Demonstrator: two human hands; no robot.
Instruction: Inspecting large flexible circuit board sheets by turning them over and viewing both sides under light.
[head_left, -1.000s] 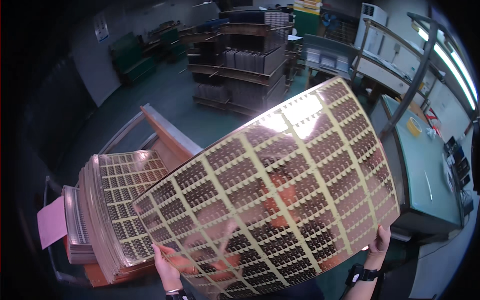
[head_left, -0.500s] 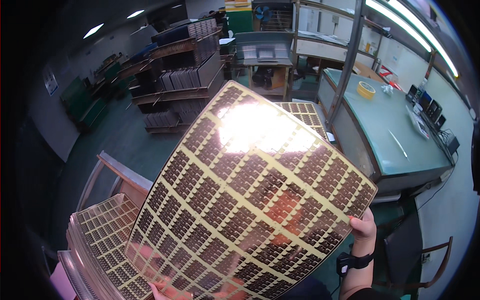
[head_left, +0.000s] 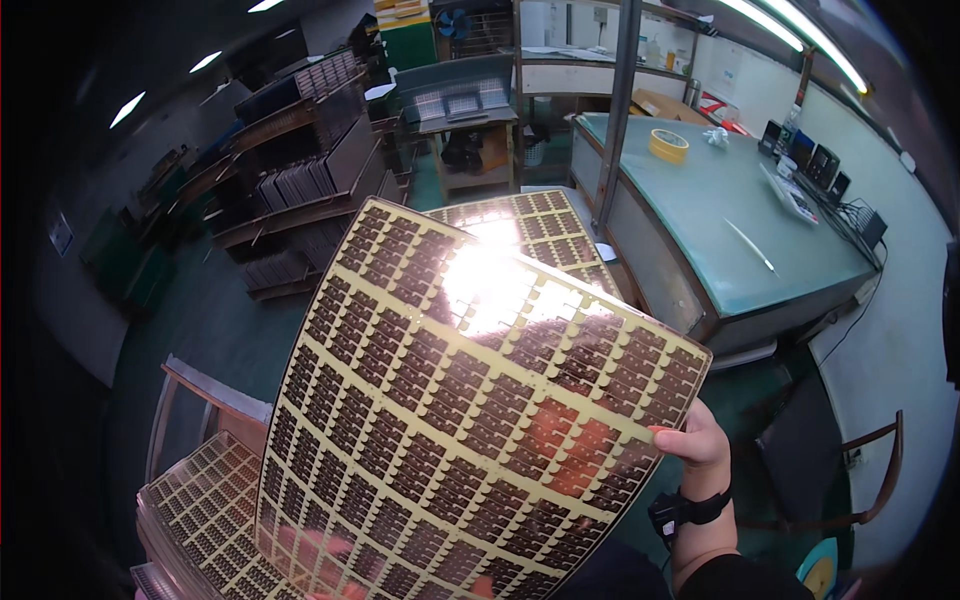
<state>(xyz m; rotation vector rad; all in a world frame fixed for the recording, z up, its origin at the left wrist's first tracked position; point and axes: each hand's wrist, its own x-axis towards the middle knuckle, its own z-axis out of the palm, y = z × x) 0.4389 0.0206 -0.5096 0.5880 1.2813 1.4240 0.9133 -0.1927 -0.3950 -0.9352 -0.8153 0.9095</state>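
My right hand [head_left: 697, 440] grips the right edge of a large, thin circuit board panel [head_left: 425, 370], thumb on the near face. The panel is tilted up in front of me, dark brown with pale yellow strips between rows of small repeated units. A bright glare and reddish reflections lie on its glossy face. I cannot make out my left hand; the panel's lower left corner runs down to the lower edge. At the lower left is a stack of like panels [head_left: 195, 505]. Behind the held panel, partly covered by it, shows another such panel [head_left: 545, 225].
On the right is a green-topped bench [head_left: 690, 230] with a roll of yellow tape [head_left: 668, 146], a white pen-like stick [head_left: 750, 246] and small devices. A metal post [head_left: 620, 110] rises at its near-left edge. A rack of panels [head_left: 300, 170] stands back left, a chair [head_left: 815, 450] at right.
The view has swung right, so the bench and rack sit further left. The held panel has shifted left and down, uncovering more of the panel behind. The left fingertip has gone from sight.
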